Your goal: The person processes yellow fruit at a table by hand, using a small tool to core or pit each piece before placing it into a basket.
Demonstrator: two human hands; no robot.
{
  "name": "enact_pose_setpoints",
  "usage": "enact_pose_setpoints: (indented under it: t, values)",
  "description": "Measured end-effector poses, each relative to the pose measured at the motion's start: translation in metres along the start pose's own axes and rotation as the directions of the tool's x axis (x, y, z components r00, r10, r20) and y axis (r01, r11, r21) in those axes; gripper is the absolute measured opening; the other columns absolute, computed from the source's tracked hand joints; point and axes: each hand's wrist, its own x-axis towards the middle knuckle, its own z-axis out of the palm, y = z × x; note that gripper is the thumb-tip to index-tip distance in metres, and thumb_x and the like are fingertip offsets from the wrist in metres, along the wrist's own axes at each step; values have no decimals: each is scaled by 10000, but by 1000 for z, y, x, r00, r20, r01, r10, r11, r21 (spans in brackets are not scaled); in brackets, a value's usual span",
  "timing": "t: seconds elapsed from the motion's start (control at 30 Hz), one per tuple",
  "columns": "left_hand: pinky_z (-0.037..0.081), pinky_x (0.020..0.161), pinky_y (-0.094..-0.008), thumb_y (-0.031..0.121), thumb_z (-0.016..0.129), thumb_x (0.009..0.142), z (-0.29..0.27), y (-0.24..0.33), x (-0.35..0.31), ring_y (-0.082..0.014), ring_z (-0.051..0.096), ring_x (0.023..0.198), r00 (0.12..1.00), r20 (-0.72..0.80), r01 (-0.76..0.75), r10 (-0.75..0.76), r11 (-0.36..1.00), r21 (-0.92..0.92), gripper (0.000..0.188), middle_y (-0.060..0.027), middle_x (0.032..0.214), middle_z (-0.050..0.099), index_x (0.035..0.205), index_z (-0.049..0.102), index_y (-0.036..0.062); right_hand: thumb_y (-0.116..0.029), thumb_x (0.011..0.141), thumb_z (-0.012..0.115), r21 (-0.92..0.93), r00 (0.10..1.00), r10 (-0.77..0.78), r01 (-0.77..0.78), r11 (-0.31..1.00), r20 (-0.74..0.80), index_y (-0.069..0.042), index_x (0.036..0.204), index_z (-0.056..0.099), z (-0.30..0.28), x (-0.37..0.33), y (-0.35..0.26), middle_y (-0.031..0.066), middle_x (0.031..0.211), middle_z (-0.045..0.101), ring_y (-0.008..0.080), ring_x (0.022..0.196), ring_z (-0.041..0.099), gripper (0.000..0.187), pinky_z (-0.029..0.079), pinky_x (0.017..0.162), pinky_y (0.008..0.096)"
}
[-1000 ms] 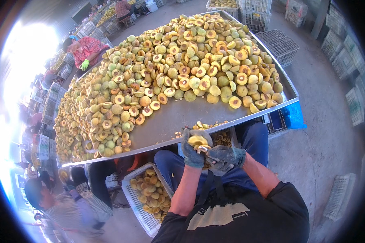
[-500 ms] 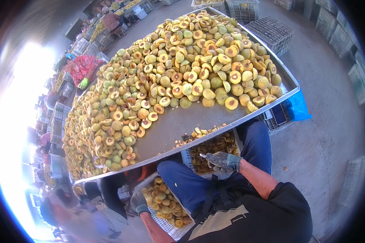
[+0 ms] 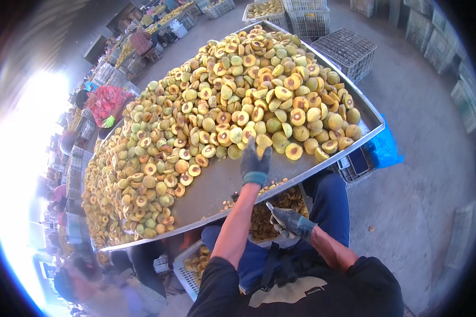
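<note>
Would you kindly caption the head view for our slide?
Gloved left hand reaches into halved peaches; right hand grips a small tool.

no labels, signs or screens show. the only containers are open crates: a grey plastic crate (image 3: pixel 345 51) upside down on the floor beyond the tabletop's far right edge, white mesh crates (image 3: pixel 307 16) stacked behind it, one with yellow fruit, and more pale crates (image 3: pixel 463 95) along the right rim, blurred.

Left arm stretched forward, gloved left hand (image 3: pixel 255 165) fingers spread (palm down), right hand (image 3: pixel 292 222) curled near lap
</note>
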Motion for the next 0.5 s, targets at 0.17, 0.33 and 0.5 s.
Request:
enact_pose_setpoints:
  t: [0.17, 0.33, 0.5]
  values:
    - [476, 928, -487, 478, 690, 826, 35, 40, 27, -403, 580, 1116, 955, 167, 206, -245, 954, 220, 765, -247, 1227, 577, 1462, 392, 174, -619, 956, 480, 54, 997, 64, -62, 997, -37, -83, 911, 593, -23, -1, 1, 11, 575, 538, 105, 333, 449, 549, 343, 283, 236]
    - [515, 862, -442, 370, 711, 825, 50, -38, 12, -342, 617, 1022, 992, -97, 62, -81, 981, -183, 671, -176, 1185, 595, 1407, 460, 149, -609, 959, 485, 56, 1000, -2, 4, 998, -22, -114, 830, 578, -16, 11, 20, 7, 591, 545, 121, 309, 422, 520, 319, 257, 266]
    - [565, 780, -424, 228, 619, 877, -31, -4, -38, -260, 620, 998, 893, 355, 335, -278, -117, -935, 596, -121, 1194, 576, 1430, 417, 136, -374, 1018, 537, -22, 971, -213, 212, 977, -111, -45, 1002, 646, -16, -6, 2, -10, 781, 594, 60, 691, 537, 347, 464, 591, 249]
